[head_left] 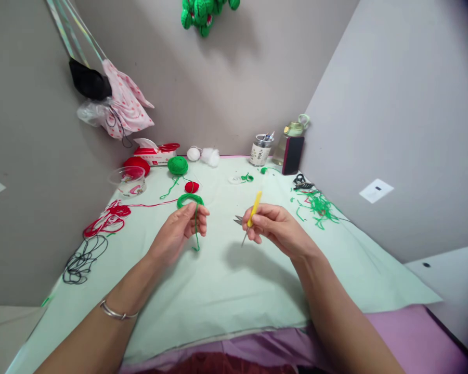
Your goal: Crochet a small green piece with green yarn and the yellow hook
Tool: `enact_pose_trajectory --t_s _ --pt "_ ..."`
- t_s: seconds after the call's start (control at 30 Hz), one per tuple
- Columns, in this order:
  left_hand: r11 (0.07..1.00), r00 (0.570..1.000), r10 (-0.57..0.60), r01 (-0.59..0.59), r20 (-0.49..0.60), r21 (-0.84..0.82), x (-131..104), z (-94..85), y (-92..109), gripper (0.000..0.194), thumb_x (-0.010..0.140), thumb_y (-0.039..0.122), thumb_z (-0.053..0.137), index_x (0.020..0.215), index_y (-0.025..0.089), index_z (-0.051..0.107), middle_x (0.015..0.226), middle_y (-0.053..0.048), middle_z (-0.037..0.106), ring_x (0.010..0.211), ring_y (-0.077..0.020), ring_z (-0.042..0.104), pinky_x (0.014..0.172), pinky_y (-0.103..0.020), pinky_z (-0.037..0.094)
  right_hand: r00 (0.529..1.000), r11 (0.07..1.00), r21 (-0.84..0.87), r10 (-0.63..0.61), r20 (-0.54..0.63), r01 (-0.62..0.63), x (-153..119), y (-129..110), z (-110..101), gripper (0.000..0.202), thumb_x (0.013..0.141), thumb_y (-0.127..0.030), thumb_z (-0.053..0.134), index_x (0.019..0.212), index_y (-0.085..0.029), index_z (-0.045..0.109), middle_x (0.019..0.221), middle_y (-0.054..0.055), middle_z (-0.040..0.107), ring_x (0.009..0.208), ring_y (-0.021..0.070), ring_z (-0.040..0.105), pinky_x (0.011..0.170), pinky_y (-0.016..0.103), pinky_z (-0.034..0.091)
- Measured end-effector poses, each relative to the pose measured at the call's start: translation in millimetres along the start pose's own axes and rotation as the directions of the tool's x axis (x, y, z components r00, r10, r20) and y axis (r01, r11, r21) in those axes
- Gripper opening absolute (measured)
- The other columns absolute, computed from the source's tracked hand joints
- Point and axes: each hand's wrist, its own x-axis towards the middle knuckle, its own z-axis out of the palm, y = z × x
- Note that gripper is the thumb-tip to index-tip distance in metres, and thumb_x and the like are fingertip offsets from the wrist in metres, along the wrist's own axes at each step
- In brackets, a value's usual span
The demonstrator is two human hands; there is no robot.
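My left hand pinches a strand of green yarn, whose loose end hangs below the fingers. A looped bundle of the same green shows just behind those fingertips. In my right hand is a crochet hook with a yellow handle, its thin metal shaft pointing down toward the cloth. Metal scissor blades show beside the right fingers; the rest of the scissors is hidden behind that hand. The two hands are apart, above the pale green cloth.
Red yarn and black cord lie left, near a clear tub. Behind are a green ball, a red ball, a pen holder and a phone. Green scraps lie right.
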Motion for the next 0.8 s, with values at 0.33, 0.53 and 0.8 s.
enact_pose_trajectory --t_s 0.33,0.53,0.8 --pt "0.98 0.932 -0.198 0.182 0.304 0.08 -16.9 19.4 -0.1 0.028 0.09 0.045 0.084 0.088 0.018 0.081 0.078 -0.002 0.07 0.072 -0.0155 0.065 0.075 -0.029 0.051 0.986 0.978 0.131 -0.16 -0.044 0.164 -13.1 11.7 15.4 0.017 0.09 -0.038 0.087 0.094 -0.021 0.083 0.098 0.005 0.078 0.078 0.0129 0.076 0.074 0.025 0.062" --pt "0.984 0.952 -0.174 0.176 0.251 0.015 -21.6 23.1 -3.0 0.023 0.089 0.036 0.085 0.078 0.018 0.077 0.076 0.0 0.069 0.07 -0.0137 0.062 0.073 -0.026 0.049 0.98 0.978 0.083 -0.187 -0.067 0.192 -17.1 14.2 20.7 0.023 0.091 -0.045 0.084 0.092 -0.022 0.082 0.099 0.006 0.079 0.081 0.0157 0.074 0.079 0.031 0.062" --pt "0.965 0.995 -0.096 0.097 0.016 -0.244 -23.0 34.7 10.3 0.029 0.091 0.044 0.082 0.085 0.016 0.077 0.075 -0.001 0.066 0.068 -0.0117 0.062 0.066 -0.021 0.054 0.947 0.973 0.162 -0.113 -0.302 0.167 -18.8 16.4 37.7 0.036 0.088 -0.054 0.08 0.096 -0.019 0.077 0.08 0.0 0.068 0.044 0.0042 0.036 0.043 0.023 0.027"
